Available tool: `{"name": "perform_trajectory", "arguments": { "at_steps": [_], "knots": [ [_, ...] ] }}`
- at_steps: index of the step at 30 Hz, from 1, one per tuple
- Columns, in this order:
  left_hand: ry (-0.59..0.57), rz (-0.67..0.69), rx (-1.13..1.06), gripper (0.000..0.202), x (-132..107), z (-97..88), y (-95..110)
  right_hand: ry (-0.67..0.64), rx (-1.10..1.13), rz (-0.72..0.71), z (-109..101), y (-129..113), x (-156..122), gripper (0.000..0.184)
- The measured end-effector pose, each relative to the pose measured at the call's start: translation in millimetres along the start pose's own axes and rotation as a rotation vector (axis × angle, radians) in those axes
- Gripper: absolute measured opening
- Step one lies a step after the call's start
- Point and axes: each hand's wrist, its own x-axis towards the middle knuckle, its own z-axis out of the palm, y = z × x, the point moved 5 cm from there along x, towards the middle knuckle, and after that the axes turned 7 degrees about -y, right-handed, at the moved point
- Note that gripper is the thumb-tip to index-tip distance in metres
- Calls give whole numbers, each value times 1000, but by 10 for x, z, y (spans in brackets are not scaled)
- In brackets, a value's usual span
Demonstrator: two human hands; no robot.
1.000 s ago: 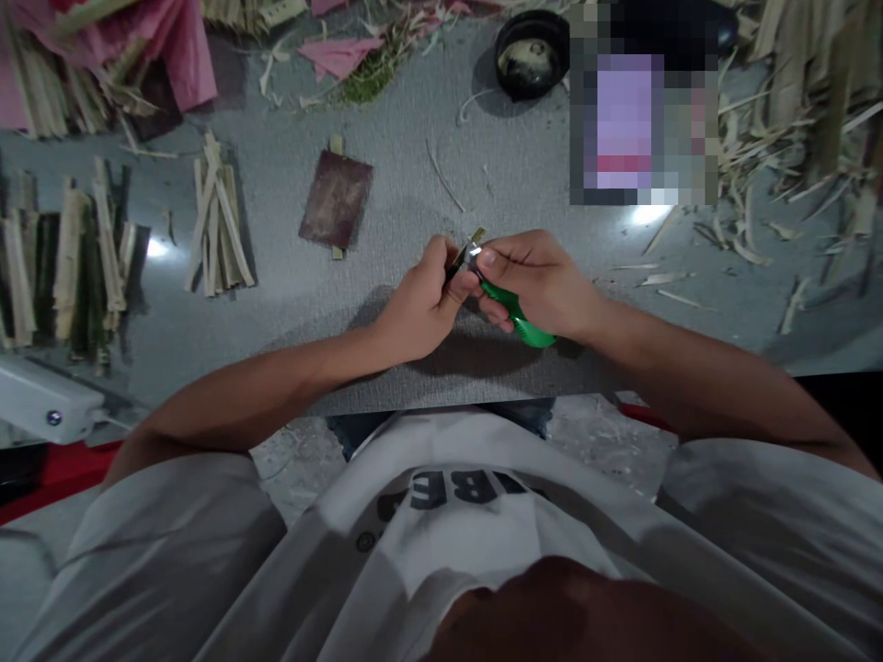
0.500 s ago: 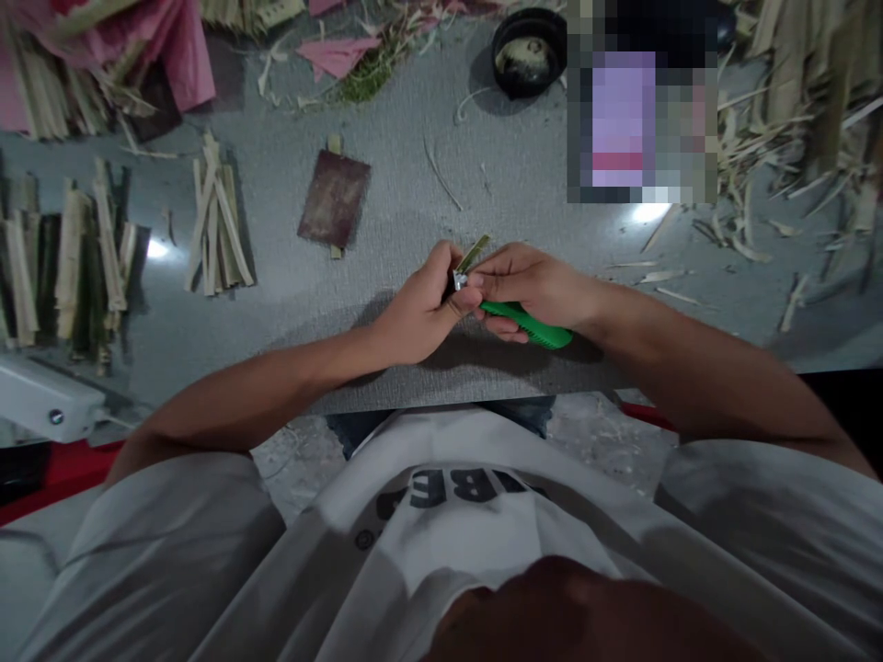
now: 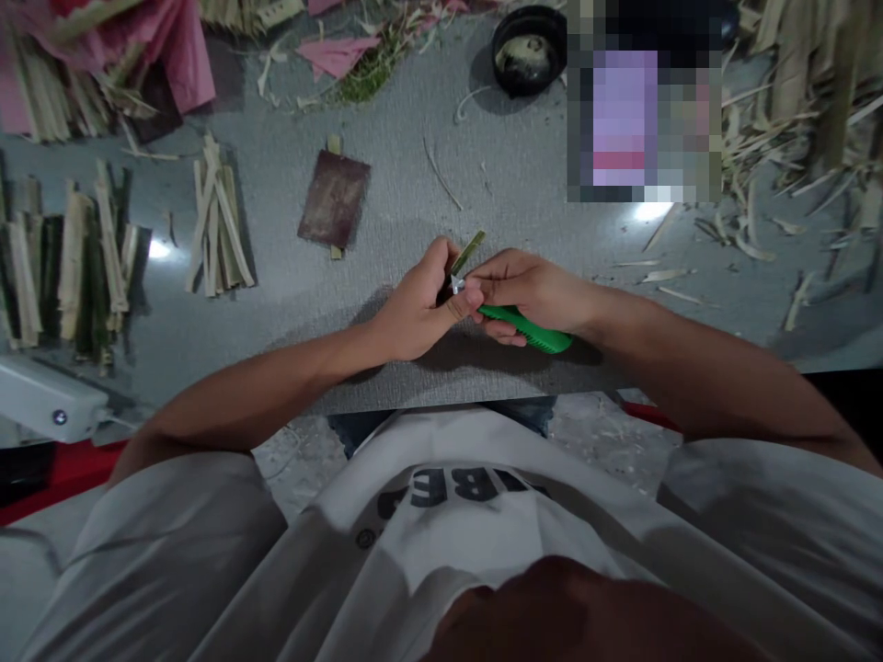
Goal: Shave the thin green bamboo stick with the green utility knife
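My left hand is closed around a short greenish bamboo strip, whose upper end slants out to the right above the fingers. In my right hand is a utility knife with a green handle. Its metal blade end points left and lies against the strip near my left fingers. The left thumb reaches across to the front of the knife, close to the right fingertips. The lower part of the strip is hidden inside my left hand.
Left of my hands are a brown sandpaper piece over a strip, a small stick bundle and more strips. A black bowl stands at the back. Shavings litter the right. A white box sits at the left edge.
The strip's free end has shifted slightly left and stands a little steeper. Both hands have barely moved, keeping hold of the strip and the knife.
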Motion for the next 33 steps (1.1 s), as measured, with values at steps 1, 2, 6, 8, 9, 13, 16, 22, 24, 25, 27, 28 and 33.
{"name": "perform_trajectory", "arguments": {
  "at_steps": [1,2,6,8,9,13,16,22,24,25,27,28,33],
  "knots": [
    [2,12,2,79,7,0,-12,8,5,10,-10,3,-6,69],
    [8,19,6,79,14,-2,-25,22,4,11,-22,8,-9,68],
    [38,14,41,79,23,-14,-35,2,-11,-55,-43,43,12,70],
    [33,25,47,80,17,-11,3,-14,-17,-65,-62,71,19,69],
    [26,30,44,80,12,-8,24,-22,-20,-66,-72,81,20,68],
    [-15,11,15,80,-7,10,75,-96,-10,-114,-83,64,12,64],
    [-47,15,-8,79,-16,27,80,-135,-1,-125,-76,46,2,62],
    [-66,42,22,82,-11,44,50,-71,1,-34,-13,-12,-22,70],
    [-57,65,30,83,-18,42,54,-47,-2,-14,23,-41,-27,71],
    [-48,76,32,83,-26,40,60,-42,3,-24,41,-58,-29,71],
    [-31,77,41,80,-48,38,67,-10,10,-44,60,-71,-31,69],
    [-26,66,47,79,-60,39,68,11,12,-57,63,-68,-32,68],
    [17,35,54,78,-85,36,89,94,-39,-104,75,3,-27,69]
  ]
}}
